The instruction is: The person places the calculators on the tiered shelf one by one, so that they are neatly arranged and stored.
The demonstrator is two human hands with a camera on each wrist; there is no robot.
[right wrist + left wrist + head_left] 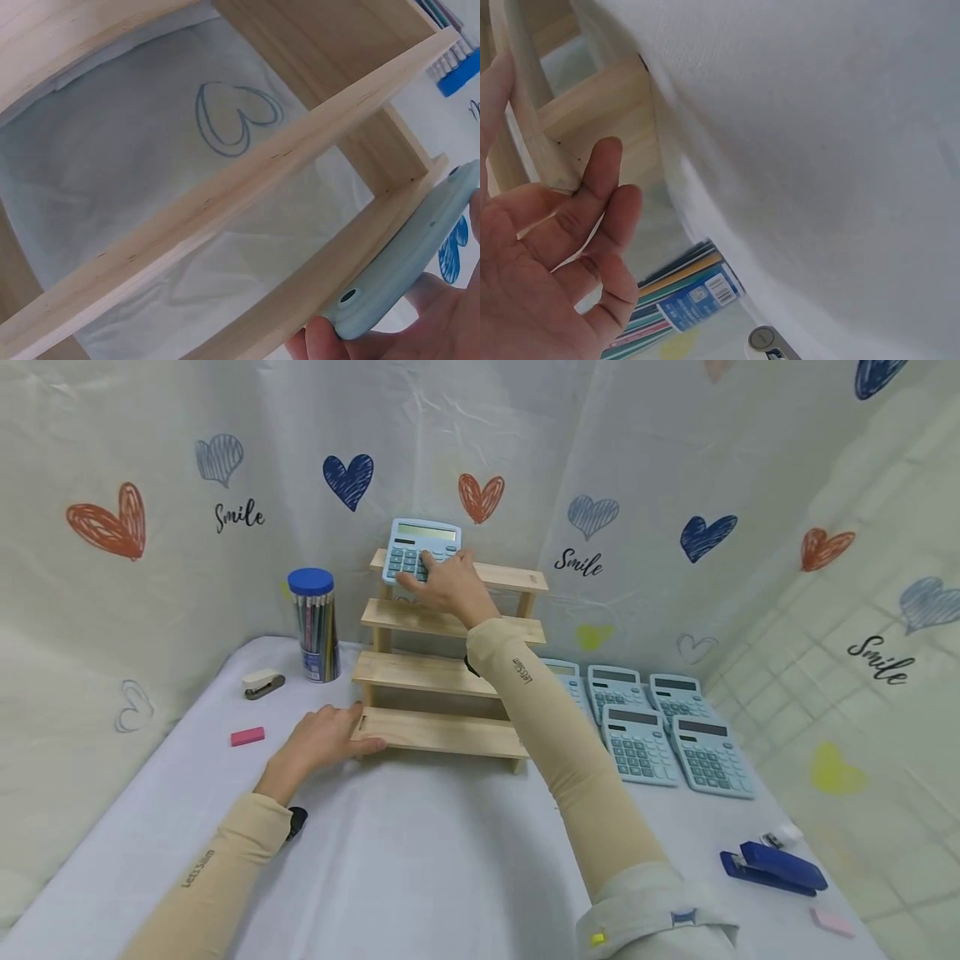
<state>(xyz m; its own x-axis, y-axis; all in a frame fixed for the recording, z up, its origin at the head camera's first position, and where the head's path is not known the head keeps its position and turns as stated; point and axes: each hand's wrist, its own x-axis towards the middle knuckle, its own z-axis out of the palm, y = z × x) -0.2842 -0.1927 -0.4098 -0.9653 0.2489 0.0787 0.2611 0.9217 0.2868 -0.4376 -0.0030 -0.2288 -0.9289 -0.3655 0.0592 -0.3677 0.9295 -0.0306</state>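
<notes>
A light-blue calculator (422, 545) leans back at the left end of the top tier of a four-tier wooden display rack (442, 732). My right hand (450, 585) holds it, with fingers over its keys and lower edge. In the right wrist view, the bottom edge of the calculator (401, 259) lies along the top board, with fingertips (324, 341) at its corner. My left hand (324, 737) grips the left end of the lowest board, thumb along its front. In the left wrist view, other fingers (604, 161) extend past the board's end.
Several more light-blue calculators (640, 746) stand in two rows right of the rack. Left of it are a blue-lidded tub of pencils (318, 635), a small stapler (264, 683) and a pink eraser (247, 737). A blue stapler (776, 867) and pale eraser (832, 922) lie at front right.
</notes>
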